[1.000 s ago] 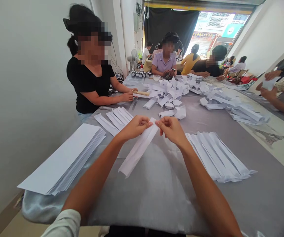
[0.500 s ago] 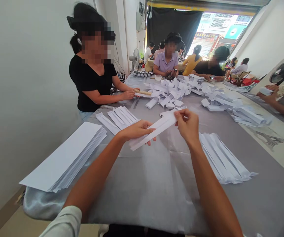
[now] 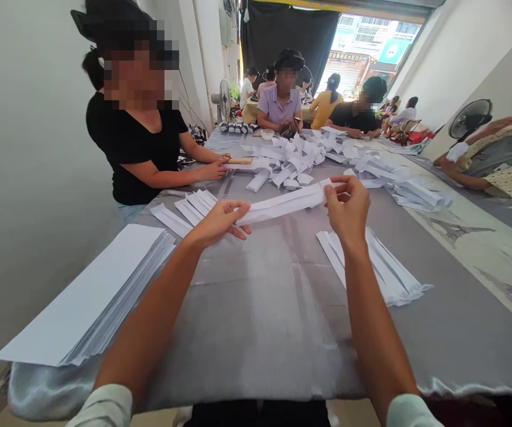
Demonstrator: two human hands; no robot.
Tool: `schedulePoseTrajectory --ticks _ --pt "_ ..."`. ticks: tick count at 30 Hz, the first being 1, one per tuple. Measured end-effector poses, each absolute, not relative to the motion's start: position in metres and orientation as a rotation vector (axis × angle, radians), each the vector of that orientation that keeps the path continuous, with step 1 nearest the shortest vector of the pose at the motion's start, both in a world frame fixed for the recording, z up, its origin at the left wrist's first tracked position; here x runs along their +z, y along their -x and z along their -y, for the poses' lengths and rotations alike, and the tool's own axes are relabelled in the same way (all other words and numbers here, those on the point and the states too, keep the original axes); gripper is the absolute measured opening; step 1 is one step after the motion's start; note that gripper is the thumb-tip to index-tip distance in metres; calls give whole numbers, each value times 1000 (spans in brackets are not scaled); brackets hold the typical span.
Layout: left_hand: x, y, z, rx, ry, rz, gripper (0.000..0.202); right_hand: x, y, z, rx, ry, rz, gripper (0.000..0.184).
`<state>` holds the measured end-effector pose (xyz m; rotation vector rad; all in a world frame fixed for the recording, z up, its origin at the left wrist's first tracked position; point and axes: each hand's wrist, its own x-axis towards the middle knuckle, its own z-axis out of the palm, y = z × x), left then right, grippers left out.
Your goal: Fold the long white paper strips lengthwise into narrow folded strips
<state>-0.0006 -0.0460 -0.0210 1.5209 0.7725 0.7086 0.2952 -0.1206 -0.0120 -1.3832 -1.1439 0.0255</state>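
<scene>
A long folded white paper strip (image 3: 285, 203) is stretched level above the grey table (image 3: 256, 314) between my two hands. My left hand (image 3: 218, 222) pinches its left end with closed fingers. My right hand (image 3: 349, 209) pinches its right end, fingers curled over it. A fanned pile of folded strips (image 3: 374, 267) lies on the table just below and right of my right hand. A thick stack of flat white sheets (image 3: 85, 299) rests at the table's near left.
Several folded strips (image 3: 189, 207) lie beyond my left hand. A person in black (image 3: 138, 148) sits at the left, hands on the table. Heaps of folded paper (image 3: 309, 160) cover the far table, with more people seated around. A fan (image 3: 469, 118) stands at the right.
The strip went from hanging down toward me to being held level and stretched. My hands moved apart along it, the right hand going right. The view shifted, so everything sits further left.
</scene>
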Motion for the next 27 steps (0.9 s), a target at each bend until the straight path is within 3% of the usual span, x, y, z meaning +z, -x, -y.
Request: schedulePoseTrajectory --ticks 3,12,17,21,27 --pt "-16 1 47 774 -1438 -730 55 -3 -293 129 -31 1405 1146 23" --pt "-12 5 32 1215 -1287 -1151 31 15 -242 149 565 1333 1419 16" --pt "-5 12 23 1461 -1109 -1242 25 15 -219 170 662 1416 1862 16" --pt "-4 13 22 1501 -1065 -1181 15 2 -213 181 520 1719 2183 16" --pt "-1 11 28 1455 -1265 -1155 23 -53 -240 207 543 1940 2219 31"
